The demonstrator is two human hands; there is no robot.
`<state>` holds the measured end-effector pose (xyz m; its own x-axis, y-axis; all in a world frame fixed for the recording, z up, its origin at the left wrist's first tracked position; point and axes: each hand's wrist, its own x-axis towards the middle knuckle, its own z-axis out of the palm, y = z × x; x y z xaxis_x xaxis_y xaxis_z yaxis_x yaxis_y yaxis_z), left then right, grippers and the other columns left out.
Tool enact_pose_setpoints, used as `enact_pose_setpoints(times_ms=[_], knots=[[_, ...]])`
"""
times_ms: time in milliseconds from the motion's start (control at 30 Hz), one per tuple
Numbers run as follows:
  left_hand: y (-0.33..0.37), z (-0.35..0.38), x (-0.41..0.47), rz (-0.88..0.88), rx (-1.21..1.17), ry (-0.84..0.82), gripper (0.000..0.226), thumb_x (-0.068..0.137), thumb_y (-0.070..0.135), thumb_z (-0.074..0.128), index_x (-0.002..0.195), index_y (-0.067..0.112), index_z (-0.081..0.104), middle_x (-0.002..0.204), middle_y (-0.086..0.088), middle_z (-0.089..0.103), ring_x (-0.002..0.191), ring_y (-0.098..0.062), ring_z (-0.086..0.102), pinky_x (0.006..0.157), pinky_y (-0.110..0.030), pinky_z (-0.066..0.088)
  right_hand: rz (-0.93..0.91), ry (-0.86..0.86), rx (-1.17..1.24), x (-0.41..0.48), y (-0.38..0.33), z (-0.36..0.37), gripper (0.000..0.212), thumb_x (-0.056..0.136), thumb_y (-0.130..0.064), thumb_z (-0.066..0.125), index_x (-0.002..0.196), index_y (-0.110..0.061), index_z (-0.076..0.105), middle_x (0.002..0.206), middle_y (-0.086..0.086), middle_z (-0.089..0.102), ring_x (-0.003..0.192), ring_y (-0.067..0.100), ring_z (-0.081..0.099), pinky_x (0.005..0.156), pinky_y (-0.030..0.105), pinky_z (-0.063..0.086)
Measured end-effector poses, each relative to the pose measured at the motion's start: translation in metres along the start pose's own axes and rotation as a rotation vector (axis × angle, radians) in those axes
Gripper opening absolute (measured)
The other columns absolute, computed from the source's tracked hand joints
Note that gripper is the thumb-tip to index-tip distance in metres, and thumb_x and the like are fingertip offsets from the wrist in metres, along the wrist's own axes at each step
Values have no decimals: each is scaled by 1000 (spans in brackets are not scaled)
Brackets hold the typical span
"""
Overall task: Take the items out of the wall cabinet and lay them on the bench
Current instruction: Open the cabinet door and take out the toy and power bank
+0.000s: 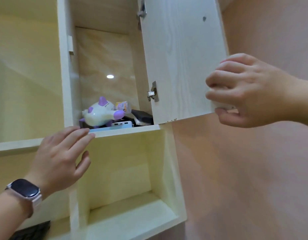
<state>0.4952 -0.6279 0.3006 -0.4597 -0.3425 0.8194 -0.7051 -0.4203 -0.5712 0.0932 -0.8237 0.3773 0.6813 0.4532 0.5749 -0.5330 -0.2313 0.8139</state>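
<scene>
The wall cabinet stands open, its pale wood door point(181, 58) swung out to the right. My right hand point(248, 90) grips the door's lower outer edge. On the cabinet shelf point(132, 129) lie a white and purple toy plane point(99, 113), a small bottle with a pink label point(123, 106), a white power bank point(122, 124) and a black pouch point(143, 116). A thin light blue item point(104, 130) lies at the shelf's front lip. My left hand point(61, 156), fingers spread and holding nothing, reaches up with fingertips at the shelf edge just below the toy plane.
Below the cabinet is an open cubby point(122, 174) with nothing in it. Open shelves point(16, 144) run to the left. A dark keyboard-like item point(33, 231) shows at the bottom left. A pinkish wall point(253, 170) fills the right side. A smartwatch point(25, 190) sits on my left wrist.
</scene>
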Motion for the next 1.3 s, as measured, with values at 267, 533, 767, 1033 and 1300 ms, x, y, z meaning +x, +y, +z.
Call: enact_pose_setpoints(times_ms=[267, 533, 767, 1033, 1300], knots=[[5, -13, 5, -3, 51, -36, 41, 85, 32, 49, 110, 7, 71, 112, -11, 70, 106, -33, 62, 80, -43, 42, 101, -161, 37, 28, -29, -8, 32, 82, -41, 41, 79, -12, 55, 81, 9, 55, 72, 33, 53, 71, 44, 45], [2, -21, 78, 51, -147, -111, 31, 83, 28, 53, 106, 11, 66, 93, -7, 69, 81, -32, 63, 63, -39, 49, 218, -186, 425, 97, -92, 31, 19, 90, -41, 44, 93, -22, 43, 89, 0, 41, 78, 23, 41, 60, 32, 37], [-7, 2, 142, -114, -110, -576, 39, 92, 44, 52, 129, 29, 51, 120, 5, 61, 104, -20, 57, 80, -37, 50, 555, -440, 861, 152, -112, 94, 15, 91, -27, 47, 101, -15, 47, 96, 2, 45, 85, 25, 52, 64, 33, 39], [-15, 47, 152, -131, -173, -785, 20, 83, 23, 60, 102, 21, 55, 97, -1, 62, 83, -24, 56, 59, -31, 34, 586, -696, 970, 189, -113, 102, 14, 96, -20, 44, 85, -13, 47, 73, 0, 44, 64, 19, 45, 47, 27, 30], [-19, 62, 146, -119, 16, -633, 10, 92, 29, 43, 87, 23, 49, 94, 0, 65, 95, -29, 60, 73, -34, 42, 734, -608, 1054, 194, -120, 109, 25, 90, -8, 46, 114, -11, 51, 88, 4, 53, 81, 26, 52, 63, 30, 42]])
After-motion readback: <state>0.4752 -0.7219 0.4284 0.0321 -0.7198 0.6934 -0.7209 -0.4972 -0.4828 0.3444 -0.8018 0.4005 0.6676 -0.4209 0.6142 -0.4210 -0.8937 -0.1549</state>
